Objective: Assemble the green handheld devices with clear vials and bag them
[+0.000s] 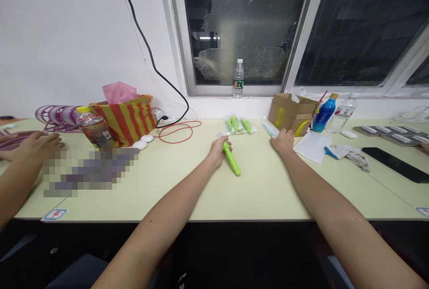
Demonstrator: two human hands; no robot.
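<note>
A bright green handle point(232, 160) with a small pale, fork-like tip is gripped in my left hand point(218, 151), its rounded end slanting toward me just above or on the table. My right hand point(283, 141) rests at the front of the cardboard box point(291, 112). Its fingers are curled at the edge of a flat clear plastic bag point(270, 129), which they seem to pinch. Beyond my left hand lie several green pieces point(234, 123) in clear plastic bags.
A striped bag point(129, 121), a tea bottle point(95, 128) and a red cable point(176, 133) lie left. Another person's hand point(36, 148) is at far left. White paper point(313, 146), a blue bottle point(324, 113), a cloth point(351, 155) and a black slab point(395, 163) are right.
</note>
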